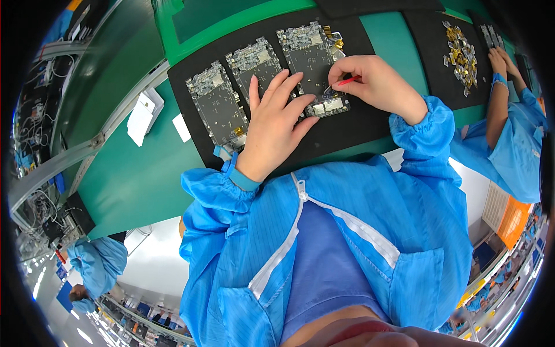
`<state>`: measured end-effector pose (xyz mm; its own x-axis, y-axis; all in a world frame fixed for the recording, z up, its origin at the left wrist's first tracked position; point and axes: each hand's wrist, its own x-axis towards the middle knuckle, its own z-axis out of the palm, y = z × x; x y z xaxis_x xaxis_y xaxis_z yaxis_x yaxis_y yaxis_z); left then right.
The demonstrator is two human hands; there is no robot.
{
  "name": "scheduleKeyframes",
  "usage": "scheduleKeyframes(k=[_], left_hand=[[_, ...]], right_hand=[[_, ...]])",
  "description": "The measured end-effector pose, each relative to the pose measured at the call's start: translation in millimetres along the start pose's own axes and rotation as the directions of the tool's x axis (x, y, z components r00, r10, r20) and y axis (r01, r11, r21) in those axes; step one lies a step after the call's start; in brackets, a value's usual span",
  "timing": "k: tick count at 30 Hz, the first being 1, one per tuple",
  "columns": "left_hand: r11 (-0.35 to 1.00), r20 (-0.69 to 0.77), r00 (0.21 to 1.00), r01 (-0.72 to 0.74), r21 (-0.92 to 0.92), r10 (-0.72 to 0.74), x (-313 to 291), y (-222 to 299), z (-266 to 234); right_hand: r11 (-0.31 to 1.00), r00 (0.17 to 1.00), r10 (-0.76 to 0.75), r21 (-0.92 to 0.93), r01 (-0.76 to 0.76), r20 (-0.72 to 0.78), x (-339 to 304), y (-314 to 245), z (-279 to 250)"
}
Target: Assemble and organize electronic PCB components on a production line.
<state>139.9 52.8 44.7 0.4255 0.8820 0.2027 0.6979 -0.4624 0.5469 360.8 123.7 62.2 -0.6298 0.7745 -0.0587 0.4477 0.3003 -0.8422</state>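
Three dark circuit boards lie side by side on a black mat: a left board (217,113), a middle board (254,61) and a right board (309,61). My left hand (272,124) rests palm down with fingers spread, over the middle board and reaching the right board's left edge. It holds nothing. My right hand (370,84) pinches a slim red-handled tool (349,81), its dark tip at the lower part of the right board. The tip's exact contact is too small to make out. Small gold and clear pieces (335,39) sit by that board's upper right corner.
A green-topped table (144,185) carries the black mat (324,134). White cards (143,117) lie at left beside a metal rail (98,141). At right, a co-worker's hands (502,62) are near a pile of gold and clear pieces (461,58) on another dark mat.
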Motion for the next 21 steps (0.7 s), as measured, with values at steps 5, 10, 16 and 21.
scheduleKeyframes(k=[5, 10, 16, 21], left_hand=[[1.0, -0.001, 1.0, -0.004, -0.005, 0.004, 0.2, -1.1, 1.7], [1.0, 0.004, 1.0, 0.003, 0.006, -0.003, -0.4, -1.8, 1.8], [1.0, 0.017, 1.0, 0.002, 0.005, -0.002, 0.1, -2.6, 2.7], [0.999, 0.017, 1.0, 0.008, 0.039, -0.009, 1.9, 1.1, 2.1]], right_hand=[[0.996, 0.999, 0.021, -0.085, -0.018, 0.036, 1.2, -3.7, -1.3], [0.98, 0.998, -0.051, -0.192, 0.058, 0.043, 4.6, 2.0, 0.0], [0.988, 0.998, -0.053, -0.146, 0.055, 0.02, 5.0, 5.9, 1.3], [0.965, 0.996, -0.073, -0.248, 0.085, 0.06, 8.1, 0.5, 2.7]])
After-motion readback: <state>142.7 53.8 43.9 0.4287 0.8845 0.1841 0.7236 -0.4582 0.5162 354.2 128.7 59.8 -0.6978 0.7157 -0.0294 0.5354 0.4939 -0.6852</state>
